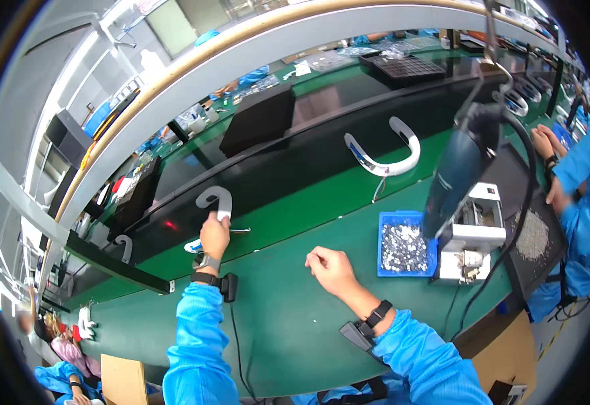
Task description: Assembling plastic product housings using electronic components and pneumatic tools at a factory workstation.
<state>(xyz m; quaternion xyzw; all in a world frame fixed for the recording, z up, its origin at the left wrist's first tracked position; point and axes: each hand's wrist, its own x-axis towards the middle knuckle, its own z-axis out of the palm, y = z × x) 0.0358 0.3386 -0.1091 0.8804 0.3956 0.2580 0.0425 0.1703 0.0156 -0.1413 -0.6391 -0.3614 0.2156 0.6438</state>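
My left hand is closed on a white U-shaped device, whose curved end sticks out beyond my fingers. Its other end, with a blue strip, shows beside my wrist, and the part under my palm is hidden. My right hand hovers over the green bench with its fingers curled in, and nothing shows in them. A second white U-shaped device lies farther off, its inner side partly open and a thin wire hanging from it. An electric screwdriver hangs to the right of my right hand.
A blue tray of small black and white parts stands beside a white screw feeder. Black cables hang and trail there. A dark tray of small pieces lies near a co-worker's hands. Beyond the bench runs a dark belt with a black foam block.
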